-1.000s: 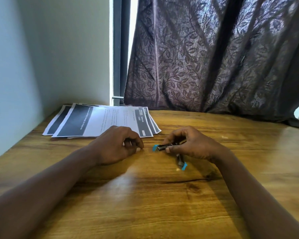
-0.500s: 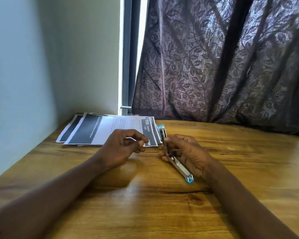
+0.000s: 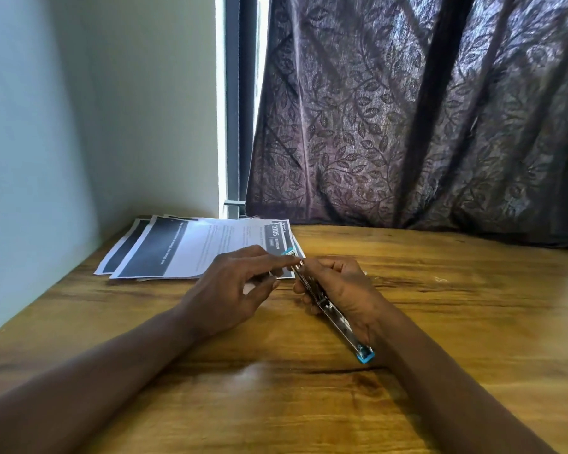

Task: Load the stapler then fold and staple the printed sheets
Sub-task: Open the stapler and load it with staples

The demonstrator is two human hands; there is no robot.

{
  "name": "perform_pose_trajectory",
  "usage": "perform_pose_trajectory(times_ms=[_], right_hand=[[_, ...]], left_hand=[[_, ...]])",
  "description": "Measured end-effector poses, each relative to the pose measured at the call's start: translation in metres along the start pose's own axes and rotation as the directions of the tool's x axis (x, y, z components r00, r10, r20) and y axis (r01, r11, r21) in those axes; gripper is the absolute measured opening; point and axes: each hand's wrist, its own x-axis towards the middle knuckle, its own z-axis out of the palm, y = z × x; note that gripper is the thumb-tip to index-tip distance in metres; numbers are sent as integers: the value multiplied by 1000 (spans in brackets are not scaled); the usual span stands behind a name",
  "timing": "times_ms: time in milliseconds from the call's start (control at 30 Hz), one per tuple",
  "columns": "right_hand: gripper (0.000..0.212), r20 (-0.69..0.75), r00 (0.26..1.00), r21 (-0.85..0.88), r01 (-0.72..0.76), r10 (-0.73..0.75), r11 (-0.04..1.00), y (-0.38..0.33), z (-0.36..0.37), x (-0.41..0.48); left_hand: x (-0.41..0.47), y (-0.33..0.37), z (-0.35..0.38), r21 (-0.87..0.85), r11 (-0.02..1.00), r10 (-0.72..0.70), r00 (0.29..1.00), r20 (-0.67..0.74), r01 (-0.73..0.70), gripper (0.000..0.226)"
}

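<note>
Wooden desk (image 3: 440, 322) | right hand (image 3: 345, 290) clamps stapler (image 3: 332, 312) | left hand (image 3: 230, 290) fingers apart | sheets (image 3: 191, 247) behind

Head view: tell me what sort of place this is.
Probably a desk in a home room, set into a corner by a window. A wooden table meets a plain wall; a leaf-patterned curtain hangs behind. Printed sheets and a stapler suggest paperwork.

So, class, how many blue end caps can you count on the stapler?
2. One blue cap is at the stapler's far tip, by the left hand's fingertips and over the printed sheets; the other is at the near end, below the right hand.
</note>
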Motion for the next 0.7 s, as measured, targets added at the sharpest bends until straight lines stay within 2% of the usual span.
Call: perform_pose_trajectory(times_ms=[267, 367, 467, 567, 700], right_hand=[[27, 5, 999, -3, -49, 49, 999, 3, -2, 3], [21, 60, 997, 37, -55, 53, 998, 1, -1, 1], [26, 99, 993, 69, -72, 65, 995, 0, 0, 0], [15, 107, 992, 72, -82, 74, 994, 0, 1, -1], [24, 119, 988, 104, -111, 98, 988, 1, 1, 0]], left_hand=[[0, -1, 3, 59, 998, -9, 999, -32, 11, 40], [-1, -2, 3, 81, 996, -22, 999, -29, 25, 38], [-2, -4, 3, 98, 992, -78, 997, -27, 80, 37], [-3, -4, 3, 91, 989, -114, 993, -19, 115, 38], [-3, -7, 5, 67, 989, -135, 991, 18, 134, 41]])
